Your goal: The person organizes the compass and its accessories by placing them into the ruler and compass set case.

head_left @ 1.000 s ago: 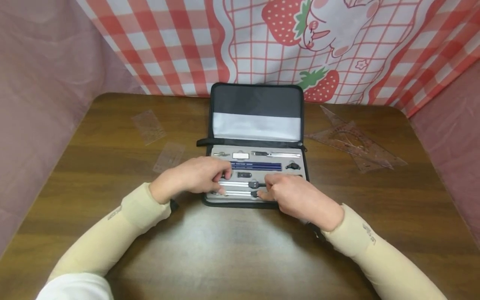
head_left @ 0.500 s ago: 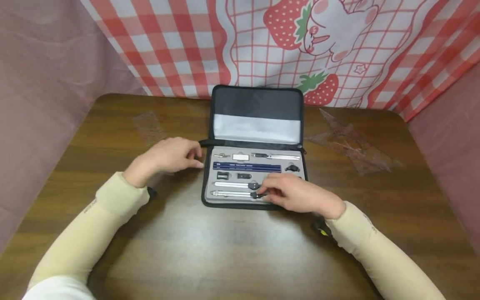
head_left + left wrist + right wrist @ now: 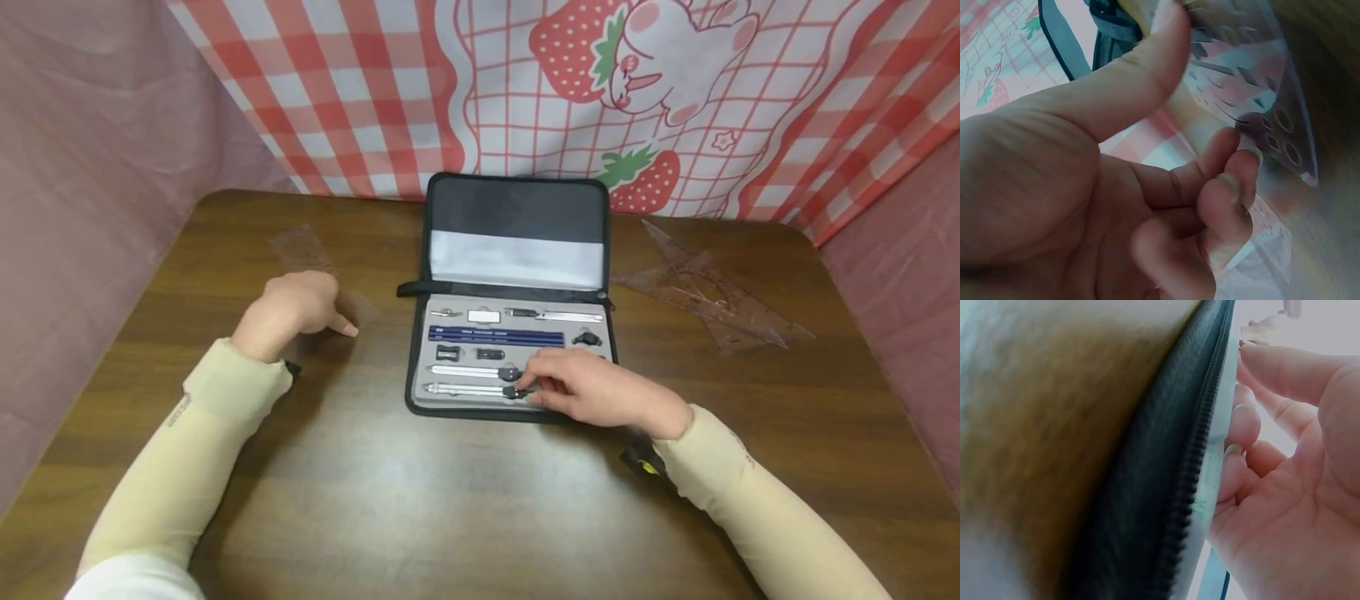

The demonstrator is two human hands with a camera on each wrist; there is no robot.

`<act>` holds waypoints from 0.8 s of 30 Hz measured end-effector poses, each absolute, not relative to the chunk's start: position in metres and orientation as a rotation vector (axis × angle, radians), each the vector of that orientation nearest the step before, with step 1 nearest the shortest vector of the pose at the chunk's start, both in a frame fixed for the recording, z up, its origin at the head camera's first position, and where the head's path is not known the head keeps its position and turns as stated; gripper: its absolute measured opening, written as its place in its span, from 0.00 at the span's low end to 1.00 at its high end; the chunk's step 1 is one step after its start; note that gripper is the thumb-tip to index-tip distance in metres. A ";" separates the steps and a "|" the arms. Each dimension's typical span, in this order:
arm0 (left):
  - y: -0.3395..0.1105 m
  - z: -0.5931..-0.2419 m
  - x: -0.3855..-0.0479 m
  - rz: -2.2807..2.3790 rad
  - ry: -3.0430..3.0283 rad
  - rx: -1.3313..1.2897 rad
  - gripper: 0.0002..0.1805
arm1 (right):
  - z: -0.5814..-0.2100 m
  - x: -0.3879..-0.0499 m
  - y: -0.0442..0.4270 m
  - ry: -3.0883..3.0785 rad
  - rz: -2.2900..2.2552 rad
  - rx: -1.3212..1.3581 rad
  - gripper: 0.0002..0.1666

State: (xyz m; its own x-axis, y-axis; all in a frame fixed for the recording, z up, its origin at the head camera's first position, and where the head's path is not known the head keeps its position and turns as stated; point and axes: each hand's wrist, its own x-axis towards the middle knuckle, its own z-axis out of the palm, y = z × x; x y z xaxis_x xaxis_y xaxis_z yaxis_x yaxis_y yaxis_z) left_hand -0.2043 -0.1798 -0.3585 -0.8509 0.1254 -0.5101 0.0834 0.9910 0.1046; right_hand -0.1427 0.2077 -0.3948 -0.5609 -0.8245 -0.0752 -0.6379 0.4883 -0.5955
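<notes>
Compass [image 3: 467, 389] with silver legs and a black head lies flat along the front edge of the lower tray in an open zippered case [image 3: 480, 415], near the middle of the bench [image 3: 480, 500]. The right hand [image 3: 592, 387] pinches it at the black head, thumb and forefinger meeting there and the remaining fingers curled; the exact contact is partly hidden. Just behind it in the grey tray lies a second compass [image 3: 467, 372], parallel to the first. Farther back sit a black pencil sharpener [image 3: 447, 353], dark blue pencils [image 3: 495, 337] side by side, and a white eraser [image 3: 483, 317]. The case's lid [image 3: 517, 204] stands raised at the rear, a pale pocket across its lower half.

Left of the case, the left hand [image 3: 292, 308] grips nothing, its fingers loosely bent and its thumb extended. A clear stencil [image 3: 362, 308] with cut-out holes is just beside its fingertips; whether they touch cannot be told. Behind that hand lies another transparent template [image 3: 296, 246]. To the right of the case, clear set squares [image 3: 738, 304] overlap on the wood. Beyond the bench hangs a red-and-white checked cloth [image 3: 360, 100] printed with strawberries, flanked by pink drapes [image 3: 97, 167].
</notes>
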 end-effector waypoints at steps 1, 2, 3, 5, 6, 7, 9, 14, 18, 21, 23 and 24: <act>-0.179 -0.358 -0.205 0.099 2.582 0.157 0.28 | -0.395 -0.143 0.208 2.387 -0.742 -1.226 0.10; -0.177 -0.357 -0.206 0.093 2.571 0.169 0.27 | -0.394 -0.143 0.208 2.387 -0.745 -1.226 0.10; -0.176 -0.356 -0.207 0.086 2.563 0.180 0.26 | -0.394 -0.143 0.208 2.388 -0.747 -1.225 0.10; -0.175 -0.356 -0.208 0.083 2.547 0.200 0.25 | -0.394 -0.143 0.208 2.389 -0.750 -1.226 0.10; -0.176 -0.356 -0.209 0.087 2.538 0.215 0.24 | -0.394 -0.143 0.208 2.390 -0.752 -1.227 0.10; -0.176 -0.357 -0.210 0.089 2.536 0.232 0.23 | -0.394 -0.143 0.208 2.391 -0.751 -1.229 0.10; -0.178 -0.358 -0.209 0.107 2.529 0.267 0.22 | -0.394 -0.143 0.209 2.393 -0.748 -1.231 0.10; -0.185 -0.363 -0.205 0.238 2.590 0.318 0.22 | -0.394 -0.142 0.209 2.398 -0.736 -1.242 0.10; -0.193 -0.365 -0.206 0.426 2.692 0.349 0.14 | -0.394 -0.141 0.208 2.404 -0.721 -1.244 0.10; -0.194 -0.361 -0.210 0.588 2.748 0.388 0.12 | -0.393 -0.140 0.208 2.409 -0.704 -1.244 0.10; -0.192 -0.357 -0.213 0.677 2.775 0.416 0.10 | -0.394 -0.140 0.208 2.410 -0.700 -1.252 0.10; -0.189 -0.355 -0.215 0.716 2.787 0.424 0.09 | -0.394 -0.140 0.208 2.410 -0.699 -1.254 0.10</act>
State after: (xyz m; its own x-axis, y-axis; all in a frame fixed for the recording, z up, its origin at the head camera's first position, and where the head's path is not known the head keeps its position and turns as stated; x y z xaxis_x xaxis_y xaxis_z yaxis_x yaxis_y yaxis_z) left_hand -0.2146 -0.1888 -0.3549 -0.9311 0.3322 -0.1504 0.2186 0.8386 0.4989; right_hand -0.1401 0.2077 -0.3939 -0.5554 -0.8288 -0.0675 -0.6642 0.4910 -0.5637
